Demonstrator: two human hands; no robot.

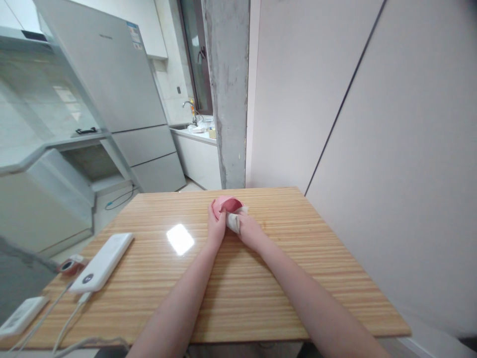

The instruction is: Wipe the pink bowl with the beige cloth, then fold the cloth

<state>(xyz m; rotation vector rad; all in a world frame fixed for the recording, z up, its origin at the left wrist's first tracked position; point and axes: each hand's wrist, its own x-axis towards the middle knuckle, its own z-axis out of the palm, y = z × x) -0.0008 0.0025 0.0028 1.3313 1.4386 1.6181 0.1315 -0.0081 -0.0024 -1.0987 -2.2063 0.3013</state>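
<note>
A pink bowl (223,203) is tilted up over the far part of the wooden table (283,278). My left hand (216,223) grips its left side, with the thumb at the near rim. A white cloth (233,223) is bunched in my right hand (250,229), which presses it against the bowl's right side. A corner of the cloth shows above my right fingers. Most of the right fingertips are hidden behind the cloth and the bowl.
At the table's left stand a white power bank (102,261) with cables, a small reddish-brown object (71,265) and a white power strip (22,315). Beyond the table are a tall fridge (108,74), a sink counter and a grey pillar (229,94). A pale wall rises on the right.
</note>
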